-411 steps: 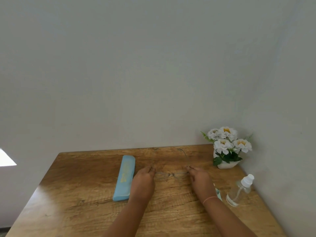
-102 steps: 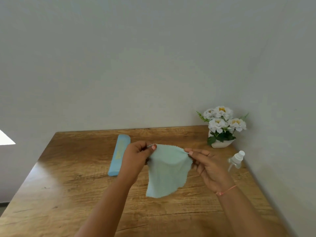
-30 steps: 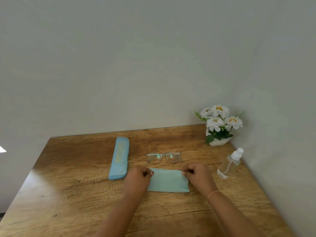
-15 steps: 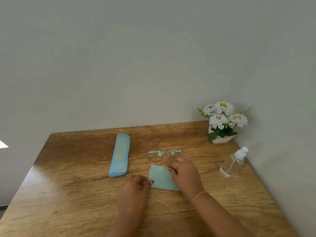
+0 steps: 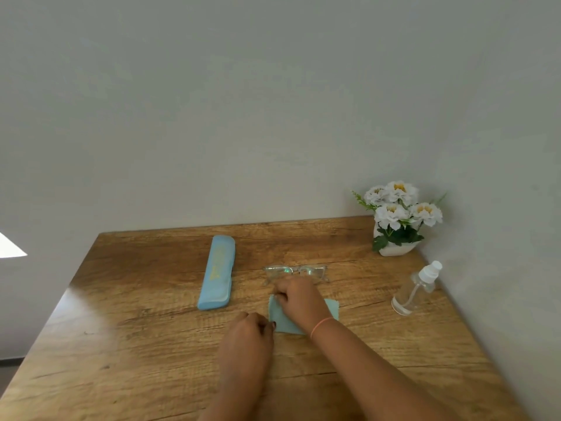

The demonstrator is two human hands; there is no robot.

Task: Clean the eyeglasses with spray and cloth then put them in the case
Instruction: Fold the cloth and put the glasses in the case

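Two bare hands work on a small, pale teal cleaning cloth (image 5: 332,308) lying flat on a brown wood-grain table (image 5: 136,344). Compared with half a second ago, the right hand (image 5: 299,300) has slid leftward across the cloth, so the cloth's right edge now shows where its left side showed before. The left hand (image 5: 246,332) has hardly shifted. The right hand's fingers (image 5: 283,294) are curled down onto the cloth's far left corner and seem to pinch it. Its wrist, with a thin pink wristband (image 5: 321,325), lies across the cloth. The left hand's fingers (image 5: 264,322) are also curled, thumb and fingertip meeting at the cloth's near left corner and gripping it. Clear-framed eyeglasses (image 5: 296,271) rest on the table just beyond the right hand, lenses facing the viewer; contact with the hand cannot be judged. To their left lies a long, closed, light blue eyeglass case (image 5: 218,271) with yellow print, pointing away from the viewer. A clear plastic spray bottle (image 5: 414,291) with a white nozzle stands near the table's right edge. A white pot of white flowers (image 5: 394,220) fills the far right corner, where two plain pale walls (image 5: 243,117) meet.
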